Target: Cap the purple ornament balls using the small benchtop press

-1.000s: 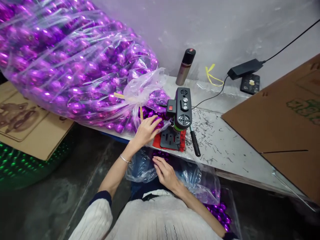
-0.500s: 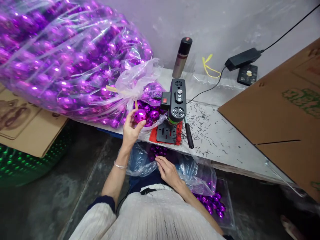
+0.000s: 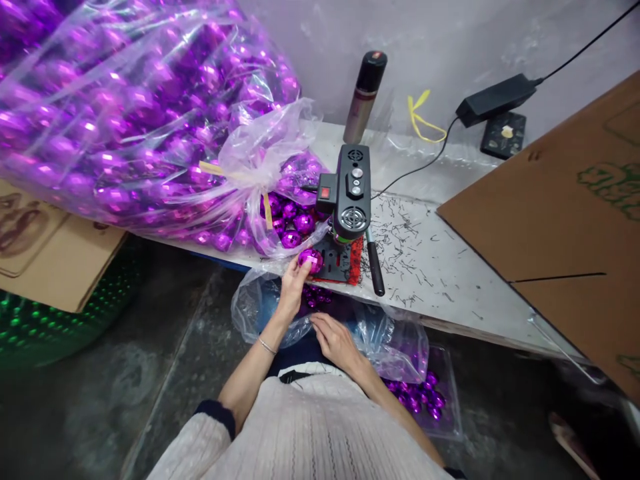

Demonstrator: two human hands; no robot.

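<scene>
My left hand [image 3: 291,288] grips a shiny purple mirror-ball ornament [image 3: 311,261] between thumb and fingers, at the left edge of a black base plate [image 3: 336,261]. Over that plate stands a small black bench machine [image 3: 354,190] with a red switch and a lever [image 3: 375,267] on its right side. My right hand [image 3: 337,341] rests at my lap by the rim of an open clear plastic bag [image 3: 247,303]; its fingers are bent together, and whatever lies in them is hidden. Small purple balls [image 3: 316,297] show inside the bag.
A huge clear sack of purple balls [image 3: 150,147] fills the left, its tied neck beside loose balls [image 3: 291,223]. Black wire bits [image 3: 400,233] litter the table. Behind stand a spray can [image 3: 365,97] and a power adapter [image 3: 497,100]. A cardboard box [image 3: 560,213] blocks the right.
My left hand has carried the mirror-ball ornament from the loose pile right and toward me, to the machine's base plate. My right hand has stayed at the bag. The view has shifted slightly.
</scene>
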